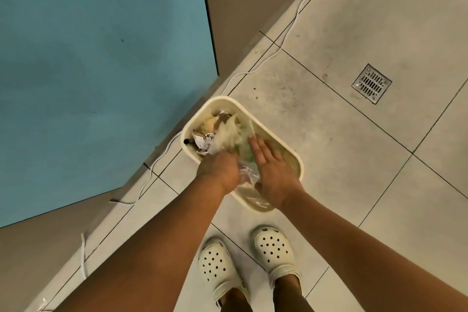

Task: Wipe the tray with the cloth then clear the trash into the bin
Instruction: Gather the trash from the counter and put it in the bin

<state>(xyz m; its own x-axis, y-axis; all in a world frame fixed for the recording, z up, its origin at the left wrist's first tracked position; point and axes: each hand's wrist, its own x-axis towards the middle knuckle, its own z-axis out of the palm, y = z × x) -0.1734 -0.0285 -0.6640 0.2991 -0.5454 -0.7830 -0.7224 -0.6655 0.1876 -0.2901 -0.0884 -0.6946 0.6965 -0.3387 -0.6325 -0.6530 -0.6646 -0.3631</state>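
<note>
Near the centre of the frame a cream bin (283, 145) stands on the tiled floor (354, 33), holding crumpled paper trash (202, 142) in its upper-left part. The left hand (219, 172) hangs over the rim — whether its fingers are curled or straight cannot be told, as they are blurred. The right hand (272, 172) hovers flat over the bin, fingers straight and together. A clear plastic wrapper (247, 177) shows between the hands.
</note>
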